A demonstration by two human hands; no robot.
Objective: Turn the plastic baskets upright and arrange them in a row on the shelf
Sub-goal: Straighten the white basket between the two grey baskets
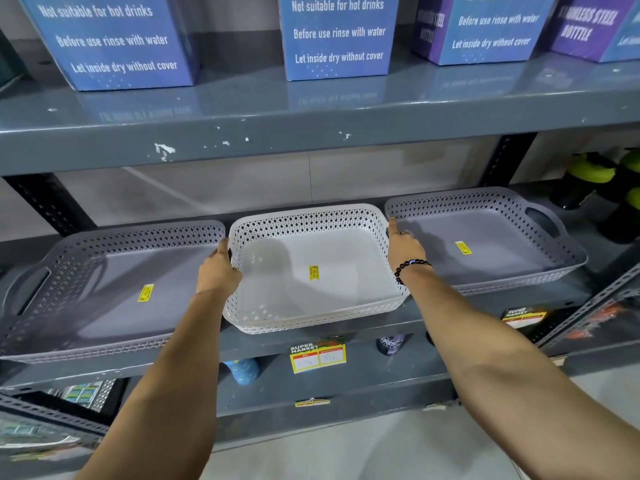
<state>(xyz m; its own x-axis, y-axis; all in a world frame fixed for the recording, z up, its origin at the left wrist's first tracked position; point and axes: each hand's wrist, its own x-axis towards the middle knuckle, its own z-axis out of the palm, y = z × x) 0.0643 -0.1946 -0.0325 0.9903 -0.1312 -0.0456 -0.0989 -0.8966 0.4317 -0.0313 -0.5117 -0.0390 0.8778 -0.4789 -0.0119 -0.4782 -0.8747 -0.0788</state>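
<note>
- Pretty much done by the look of it: all three baskets sit open side up on the middle shelf (311,344), side by side in a row.
- The white basket (311,268) is in the middle, with the left grey basket (114,282) and the right grey basket (485,240) flanking it (each has a yellow price sticker inside).
- The left hand (219,271) is closed around the white basket's left rim. The right hand (403,245) lies along its right rim, fingers stretched out more than clenched, so I'd call that steadying, not gripping.
- What's left, I reckon: the white one pokes a bit over the near shelf edge, so a small push back and some squaring up.
- The gaps on both sides are tight, so the hands are squeezed in against the grey baskets, which could get knocked.
- Around it: blue boxes (336,36) on the shelf above, green-topped bottles (592,178) far right, and a price tag (317,358) on the shelf front.
</note>
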